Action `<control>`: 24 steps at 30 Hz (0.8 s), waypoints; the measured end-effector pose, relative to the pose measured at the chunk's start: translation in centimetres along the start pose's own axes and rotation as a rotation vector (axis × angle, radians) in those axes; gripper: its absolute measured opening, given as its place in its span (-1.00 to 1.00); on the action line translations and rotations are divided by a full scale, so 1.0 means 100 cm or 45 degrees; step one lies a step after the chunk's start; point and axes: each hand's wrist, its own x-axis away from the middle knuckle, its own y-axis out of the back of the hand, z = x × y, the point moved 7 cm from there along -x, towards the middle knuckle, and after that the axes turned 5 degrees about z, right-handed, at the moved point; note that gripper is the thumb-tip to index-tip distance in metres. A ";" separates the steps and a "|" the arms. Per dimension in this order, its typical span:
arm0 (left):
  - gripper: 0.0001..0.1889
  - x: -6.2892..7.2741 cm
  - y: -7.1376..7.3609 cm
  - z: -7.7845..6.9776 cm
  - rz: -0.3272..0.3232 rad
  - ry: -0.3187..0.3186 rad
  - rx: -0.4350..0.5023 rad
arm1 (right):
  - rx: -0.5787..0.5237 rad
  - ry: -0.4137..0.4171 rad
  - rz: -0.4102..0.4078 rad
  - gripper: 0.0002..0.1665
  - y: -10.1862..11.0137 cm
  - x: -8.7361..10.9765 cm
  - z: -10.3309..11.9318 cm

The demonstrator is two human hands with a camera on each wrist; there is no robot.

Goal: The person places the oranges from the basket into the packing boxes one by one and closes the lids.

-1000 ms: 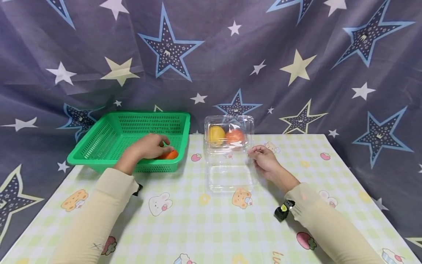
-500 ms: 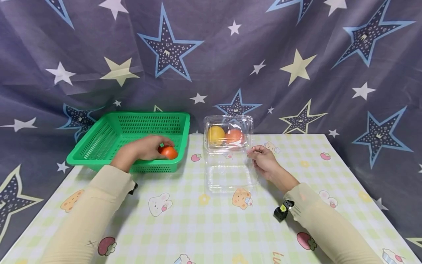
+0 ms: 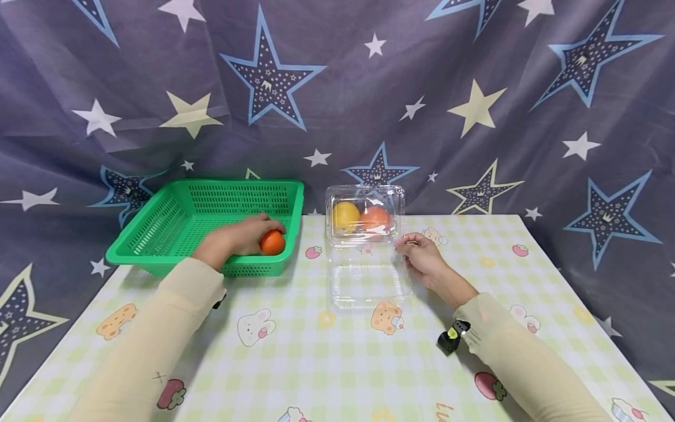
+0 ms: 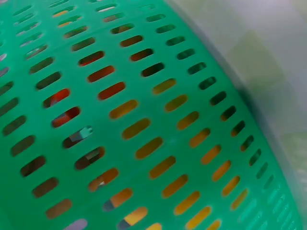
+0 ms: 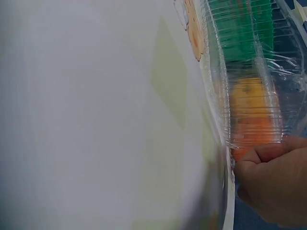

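Note:
My left hand (image 3: 244,234) reaches over the near rim of a green plastic basket (image 3: 184,199) and grips a round, glossy red-orange fruit (image 3: 273,242) in its near right corner. In the left wrist view, the slotted basket wall (image 4: 148,115) hides this hand; red and yellow patches show through the slots. My right hand (image 3: 426,261) pinches the right edge of a clear plastic clamshell box (image 3: 364,284), near its fold. A yellow round fruit (image 3: 345,216) and an orange-red one (image 3: 375,220) sit side by side in the far half, seen through the plastic.
The table wears a pale green checked cloth (image 3: 316,369) with printed cartoon figures. A dark curtain (image 3: 337,76) patterned with stars hangs directly behind the table's far edge. The basket stands left of the box, with a strip of cloth between them.
My left hand has shifted its hold on the red-orange fruit, which now shows more and sits slightly higher in the basket corner. The right hand and the box have hardly moved.

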 end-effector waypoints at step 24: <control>-0.30 0.014 0.016 0.014 -0.202 0.147 0.035 | 0.003 0.017 -0.003 -0.86 -0.001 0.000 -0.001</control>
